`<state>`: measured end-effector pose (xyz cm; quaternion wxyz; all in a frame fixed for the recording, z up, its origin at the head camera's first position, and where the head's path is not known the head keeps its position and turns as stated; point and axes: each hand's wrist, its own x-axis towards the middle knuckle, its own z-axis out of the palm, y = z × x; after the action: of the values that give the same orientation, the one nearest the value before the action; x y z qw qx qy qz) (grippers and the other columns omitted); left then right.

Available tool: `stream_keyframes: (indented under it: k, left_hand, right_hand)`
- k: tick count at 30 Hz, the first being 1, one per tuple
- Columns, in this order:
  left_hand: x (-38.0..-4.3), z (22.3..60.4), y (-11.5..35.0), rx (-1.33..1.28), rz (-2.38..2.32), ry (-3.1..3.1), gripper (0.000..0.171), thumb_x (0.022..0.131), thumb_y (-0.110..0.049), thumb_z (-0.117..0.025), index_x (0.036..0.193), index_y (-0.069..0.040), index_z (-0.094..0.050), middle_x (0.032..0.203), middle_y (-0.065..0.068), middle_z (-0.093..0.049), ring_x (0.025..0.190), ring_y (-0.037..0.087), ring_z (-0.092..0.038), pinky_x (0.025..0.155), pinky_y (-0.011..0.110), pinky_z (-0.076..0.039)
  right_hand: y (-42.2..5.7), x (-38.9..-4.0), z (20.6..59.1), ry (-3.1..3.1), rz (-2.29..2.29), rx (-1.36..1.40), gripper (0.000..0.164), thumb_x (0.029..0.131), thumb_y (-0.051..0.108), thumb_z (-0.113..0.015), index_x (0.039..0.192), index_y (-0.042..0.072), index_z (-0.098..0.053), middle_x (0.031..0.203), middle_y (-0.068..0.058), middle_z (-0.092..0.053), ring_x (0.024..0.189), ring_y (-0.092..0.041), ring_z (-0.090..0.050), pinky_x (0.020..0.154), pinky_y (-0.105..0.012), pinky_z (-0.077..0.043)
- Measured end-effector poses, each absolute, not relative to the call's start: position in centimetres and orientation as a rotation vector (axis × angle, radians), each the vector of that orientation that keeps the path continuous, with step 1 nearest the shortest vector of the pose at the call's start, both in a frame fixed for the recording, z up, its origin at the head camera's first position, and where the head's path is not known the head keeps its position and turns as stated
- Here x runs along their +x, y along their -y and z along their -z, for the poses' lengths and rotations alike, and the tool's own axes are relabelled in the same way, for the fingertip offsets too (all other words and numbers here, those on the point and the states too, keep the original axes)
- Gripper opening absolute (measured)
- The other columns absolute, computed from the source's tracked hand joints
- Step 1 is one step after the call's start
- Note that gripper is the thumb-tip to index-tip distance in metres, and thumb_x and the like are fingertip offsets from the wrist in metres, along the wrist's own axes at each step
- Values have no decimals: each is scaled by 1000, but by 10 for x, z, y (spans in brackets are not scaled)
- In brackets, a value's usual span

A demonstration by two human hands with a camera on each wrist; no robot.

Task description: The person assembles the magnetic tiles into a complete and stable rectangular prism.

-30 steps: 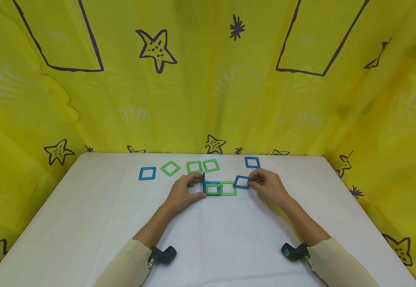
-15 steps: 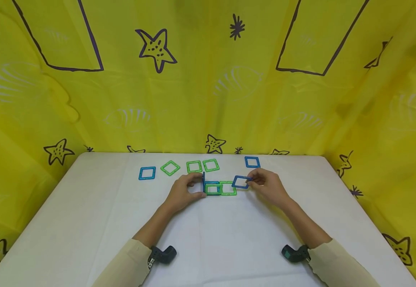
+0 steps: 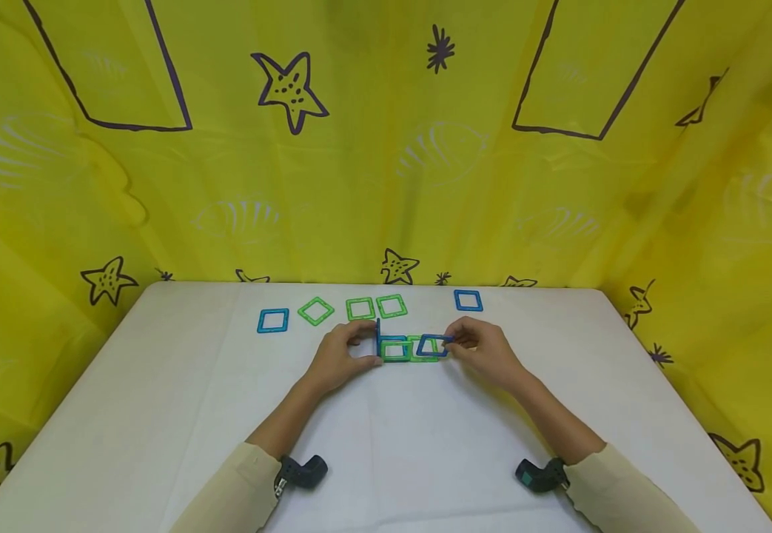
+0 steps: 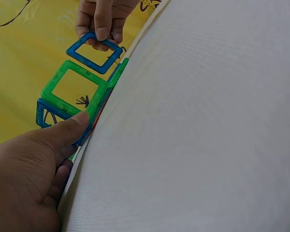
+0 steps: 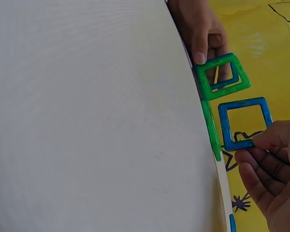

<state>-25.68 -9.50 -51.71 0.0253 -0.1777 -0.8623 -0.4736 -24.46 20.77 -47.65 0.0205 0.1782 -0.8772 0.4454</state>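
Observation:
My left hand (image 3: 342, 357) grips the corner of a small build of square magnetic tiles, thumb in front and fingers behind. Its left wall is an upright blue tile (image 3: 378, 339); a green tile (image 4: 87, 72) stands at the front. Behind that, a blue tile (image 3: 394, 338) lies flat, joined on its right to a flat green tile (image 5: 211, 130). Between thumb and fingers, my right hand (image 3: 488, 352) pinches another blue tile (image 5: 225, 126) by its edge. This tile is tilted above the flat green one and overlaps it in the head view.
Farther back on the white table (image 3: 386, 444) lie loose tiles: a blue one (image 3: 272, 331) at left, a green one (image 3: 307, 319) turned like a diamond, two green ones side by side (image 3: 360, 300), and a blue one (image 3: 468, 309) at right. A yellow curtain (image 3: 359, 185) hangs behind.
My right hand has carried its blue tile left and slightly toward me, from beside the flat green tile to over it. The left hand and the build have stayed put.

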Motion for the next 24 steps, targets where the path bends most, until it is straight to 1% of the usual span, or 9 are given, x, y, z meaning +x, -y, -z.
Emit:
stream_keyframes:
  k: [4,11,17,24]
  left_hand:
    - [-257,517,95,-544,1463,2665,61,84,-17,-91,139,-12,-66,131,0,-72,118,23,-62,104,40,-50]
    - [-257,518,95,-555,1465,2668,61,84,-17,-91,139,-12,-66,131,-1,-71,117,23,-61,104,40,-50]
    - [-258,518,95,-559,1460,2663,61,84,-17,-91,139,-12,-66,131,-1,-71,118,23,-61,104,40,-50]
    - [-258,519,96,-556,1454,2669,61,84,-18,-91,139,-12,-66,130,-1,-72,118,22,-61,104,39,-50]
  right_hand:
    - [-204,-244,477,2722,-1368,581,13,93,-3,-74,104,1,-72,98,-4,-74,88,-21,-69,80,-26,-58]
    - [-201,-243,476,2730,-1359,614,13,92,-5,-74,104,2,-72,99,-6,-73,88,-21,-67,81,-30,-58]
    - [-199,-242,478,2724,-1362,609,14,92,-4,-73,104,3,-72,100,-5,-73,89,-20,-67,82,-30,-58]
    - [-199,-241,483,2694,-1377,601,13,93,-4,-74,104,3,-72,101,-6,-74,89,-20,-69,84,-31,-59]
